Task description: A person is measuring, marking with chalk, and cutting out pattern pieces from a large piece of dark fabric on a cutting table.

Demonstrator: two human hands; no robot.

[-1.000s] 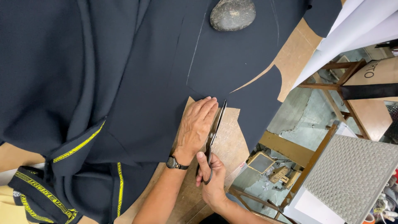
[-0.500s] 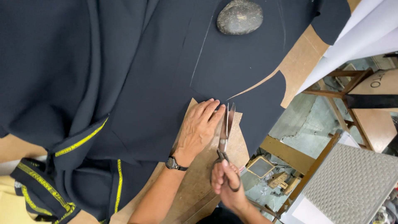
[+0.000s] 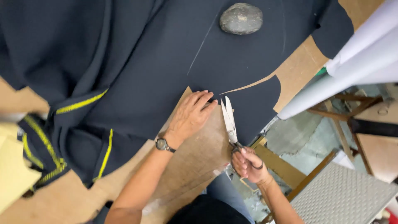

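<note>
Dark navy cloth (image 3: 137, 66) with yellow-striped edges lies spread over a brown table (image 3: 195, 161). My left hand (image 3: 188, 116), with a watch on the wrist, rests flat at the cloth's cut edge, fingers pointing up and right. Just to its right, my right hand (image 3: 248, 164) grips the handles of metal scissors (image 3: 229, 120). The blades are parted and point up at the cloth's edge. A thin chalk line (image 3: 202, 43) runs across the cloth above my left hand.
A grey stone (image 3: 241, 18) weighs the cloth down at the top. White paper rolls (image 3: 352, 70) lean in at the upper right. A grey textured panel (image 3: 342, 195) and wooden frames (image 3: 286, 166) lie beyond the table's right edge. A yellow object (image 3: 12, 170) sits far left.
My right hand has drawn the scissors down and to the right, away from my left hand, and the blades have opened. The view has shifted slightly.
</note>
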